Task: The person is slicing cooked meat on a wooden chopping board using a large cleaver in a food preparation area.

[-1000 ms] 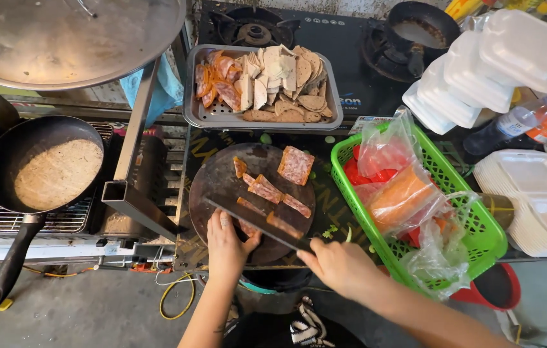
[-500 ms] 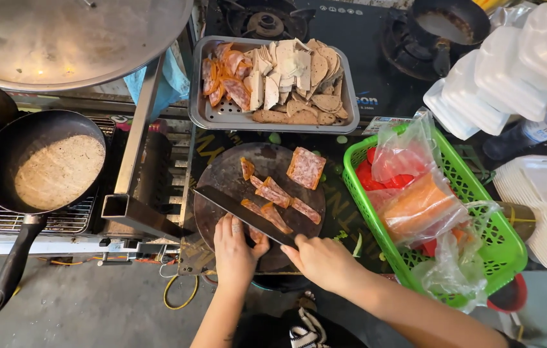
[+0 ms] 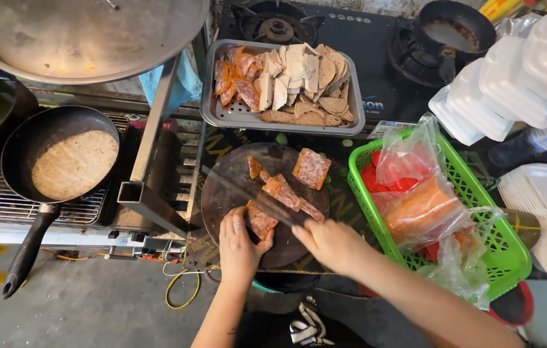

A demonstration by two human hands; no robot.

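At the lower centre of the frame the left hand [image 3: 240,240] now presses its fingers down on a slab of pink meat [image 3: 260,220] at the near edge of the round dark cutting board [image 3: 222,193], where a moment ago it rested lower, at the board's rim. The right hand [image 3: 329,241] is closed around the handle of a long knife [image 3: 247,193], whose blade has swung to lie diagonally across the board toward the upper left, just over the held slab. Other cut pieces [image 3: 312,169] lie farther up the board, apart from the hands. That shift suggests slicing of the held slab is under way. A metal tray [image 3: 222,119] of sliced food sits above the board, a green basket [image 3: 479,200] to the right, a black frying pan [image 3: 15,138] at left.
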